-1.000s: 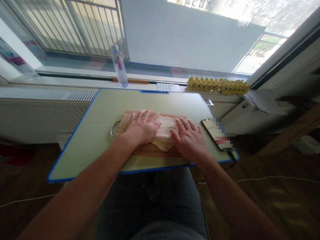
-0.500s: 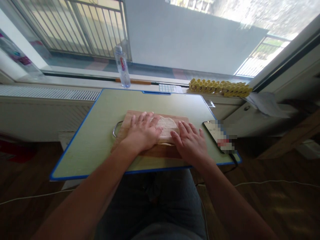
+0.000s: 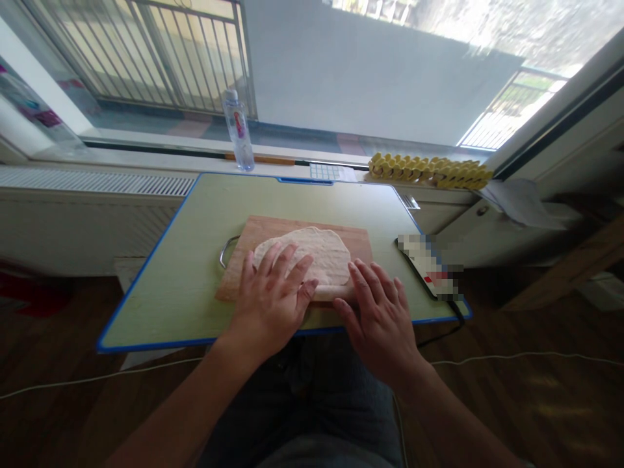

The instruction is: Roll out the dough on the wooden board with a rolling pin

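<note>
Compared with a second ago, I see both hands drawn back toward the near edge of the cutting board, and the dough that was mostly hidden under them now lies uncovered, a flat, roughly oval sheet spread across the middle of the board. I judge that a rolling stroke has just come back toward the body and the sheet is already thin and wide.

Going left to right: the board's metal handle sticks out over the green table. My left hand lies flat, fingers spread and extended, fingertips resting on the near left part of the dough. Between the two hands a pale rolling pin shows at the dough's near edge; the left palm seems to press on it, though the contact is hidden. My right hand is likewise flat and open, fingers splayed, its fingertips at the pin's right end. Neither hand closes around anything. Further right a phone lies on the table, apart from the board.
</note>
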Available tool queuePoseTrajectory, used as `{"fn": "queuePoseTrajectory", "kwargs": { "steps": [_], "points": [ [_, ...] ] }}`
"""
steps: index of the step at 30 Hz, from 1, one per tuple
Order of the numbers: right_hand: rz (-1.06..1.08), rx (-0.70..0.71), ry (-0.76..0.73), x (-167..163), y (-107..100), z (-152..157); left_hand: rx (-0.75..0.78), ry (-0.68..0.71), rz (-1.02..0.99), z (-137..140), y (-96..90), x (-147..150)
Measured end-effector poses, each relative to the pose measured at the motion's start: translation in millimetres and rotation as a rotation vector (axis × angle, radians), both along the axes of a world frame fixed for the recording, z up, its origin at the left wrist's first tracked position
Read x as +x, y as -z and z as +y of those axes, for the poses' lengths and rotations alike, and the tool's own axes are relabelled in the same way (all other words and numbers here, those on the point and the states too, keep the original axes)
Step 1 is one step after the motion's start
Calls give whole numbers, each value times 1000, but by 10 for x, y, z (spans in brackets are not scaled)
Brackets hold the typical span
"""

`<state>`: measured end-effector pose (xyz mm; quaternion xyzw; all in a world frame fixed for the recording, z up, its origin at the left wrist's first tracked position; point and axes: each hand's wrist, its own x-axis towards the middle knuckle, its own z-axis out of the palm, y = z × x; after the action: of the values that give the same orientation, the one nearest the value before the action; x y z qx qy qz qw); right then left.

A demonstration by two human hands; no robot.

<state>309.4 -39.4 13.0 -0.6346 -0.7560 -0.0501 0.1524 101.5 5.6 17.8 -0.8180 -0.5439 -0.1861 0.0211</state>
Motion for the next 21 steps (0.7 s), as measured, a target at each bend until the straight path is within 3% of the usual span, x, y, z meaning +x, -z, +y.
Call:
{"fn": "queuePoseTrajectory", "kwargs": {
  "steps": [11,15,21],
  "points": [
    [130,83,-99,63,133,-184,-20,138,-95,-210,0,-117],
    [253,179,-99,73,194,-168,14,163,-152,-250,30,-158],
    [279,164,-100,11,12,4,43,173,-133,-70,-197,-320]
  ]
}}
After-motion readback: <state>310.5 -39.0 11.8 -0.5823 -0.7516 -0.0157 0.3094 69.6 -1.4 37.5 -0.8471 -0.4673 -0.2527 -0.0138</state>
